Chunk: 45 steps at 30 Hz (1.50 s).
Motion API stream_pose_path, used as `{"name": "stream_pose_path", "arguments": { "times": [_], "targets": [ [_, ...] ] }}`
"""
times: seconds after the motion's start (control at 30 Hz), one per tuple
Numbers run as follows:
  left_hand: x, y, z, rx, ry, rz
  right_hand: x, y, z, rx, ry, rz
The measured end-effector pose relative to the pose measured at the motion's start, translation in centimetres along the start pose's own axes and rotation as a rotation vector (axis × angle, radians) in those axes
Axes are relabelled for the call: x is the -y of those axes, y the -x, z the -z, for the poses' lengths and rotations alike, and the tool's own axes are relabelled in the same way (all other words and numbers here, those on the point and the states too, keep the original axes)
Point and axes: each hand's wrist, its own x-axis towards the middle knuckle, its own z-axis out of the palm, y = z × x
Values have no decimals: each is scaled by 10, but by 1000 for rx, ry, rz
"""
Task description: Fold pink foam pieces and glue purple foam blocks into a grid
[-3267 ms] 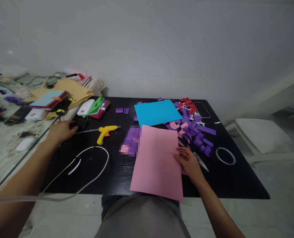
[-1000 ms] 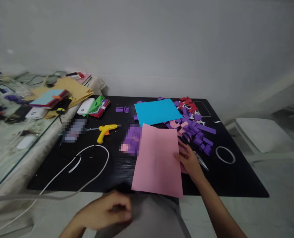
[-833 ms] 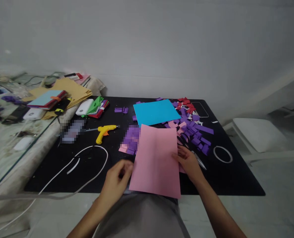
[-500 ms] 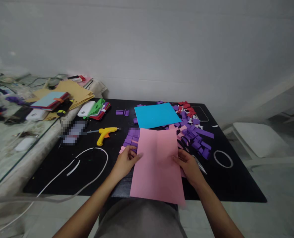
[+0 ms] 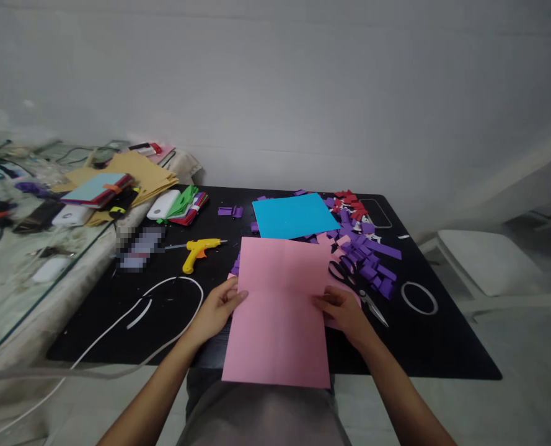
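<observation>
A large pink sheet of paper point(image 5: 277, 316) is held up in front of me, its lower edge reaching past the table's front edge. My left hand point(image 5: 219, 306) pinches its left side, thumb on the front face. On the opposite side my right hand point(image 5: 343, 310) grips the edge the same way. Just right of that hand lie black-handled scissors point(image 5: 363, 294), blades toward me. More pink paper point(image 5: 344, 291) shows partly behind the held sheet. Beyond its top edge a bright blue sheet point(image 5: 296, 215) rests on the black table point(image 5: 437, 353).
Purple paper pieces point(image 5: 372, 266) and red scraps point(image 5: 349, 201) are strewn at the right, near a white ring point(image 5: 419, 298). Leftward lie a yellow glue gun point(image 5: 198, 251), a looping white cable point(image 5: 173, 337) and folded coloured paper point(image 5: 189, 207). A white chair point(image 5: 484, 260) stands at the right.
Both hands have shifted the pink sheet to the left, and it now covers more of the purple pieces there. The scissors are more exposed on the right.
</observation>
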Motion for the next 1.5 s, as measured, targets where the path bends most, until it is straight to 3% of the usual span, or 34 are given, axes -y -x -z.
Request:
{"name": "stream_pose_path", "arguments": {
  "times": [0.17, 0.33, 0.47, 0.57, 0.7, 0.77, 0.83, 0.9, 0.97, 1.03, 1.13, 1.23, 1.5],
  "targets": [
    [1, 3, 9, -24, 75, 72, 2, 3, 2, 74, -28, -61],
    [3, 1, 21, 32, -37, 48, 2, -2, 10, 142, -35, -107],
    [-9, -3, 26, 170, -228, -119, 14, -3, 9, 171, 18, 103],
    [-30, -9, 17, 289, -321, -246, 33, 2, -4, 140, 242, 313],
    [-64, -16, -5, 430, -363, -426, 61, 7, -30, 444, 440, 381],
    [-74, -18, -11, 389, -340, -459, 70, 5, -37, 534, 441, 396],
    [-75, -18, -13, 241, -231, -412, 73, 3, -40, 486, 430, 419],
    [-68, -17, -11, 79, -65, -321, 72, 2, -38, 332, 411, 419],
    [-59, -14, -11, -8, 49, -235, 68, 2, -35, 184, 344, 389],
    [-51, -10, -14, -34, 81, -152, 62, 3, -34, 116, 230, 353],
    [-47, -4, -24, -56, 121, -80, 50, 4, -37, 157, 103, 301],
    [-44, -1, -30, -113, 121, -91, 43, 5, -40, 201, 93, 286],
    [-44, 1, -23, -37, -63, -66, 53, 3, -43, 28, 181, 497]
  ]
}}
